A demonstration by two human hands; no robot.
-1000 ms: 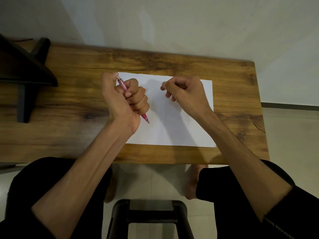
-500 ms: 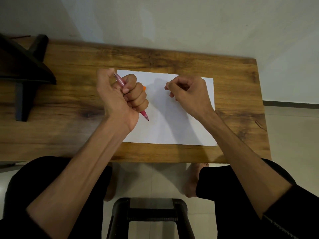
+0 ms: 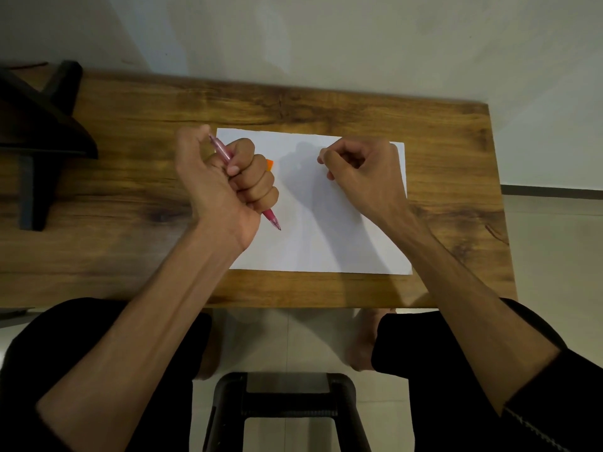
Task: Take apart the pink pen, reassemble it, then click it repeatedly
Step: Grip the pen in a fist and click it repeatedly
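My left hand grips the pink pen in a fist over the left part of the white paper sheet. The pen's button end sticks out by my thumb, which lies on it, and its tip points down to the right, just above the paper. The fingers hide the pen's middle. My right hand is curled in a loose fist resting on the upper right part of the sheet, with nothing visible in it.
The sheet lies on a wooden table against a white wall. A small orange object peeks out behind my left knuckles. A dark wooden stand sits at the table's left end. A black stool stands below the near edge.
My left hand with the pen shifted slightly left and up. The orange object came into view behind the knuckles. My right hand stayed curled on the paper.
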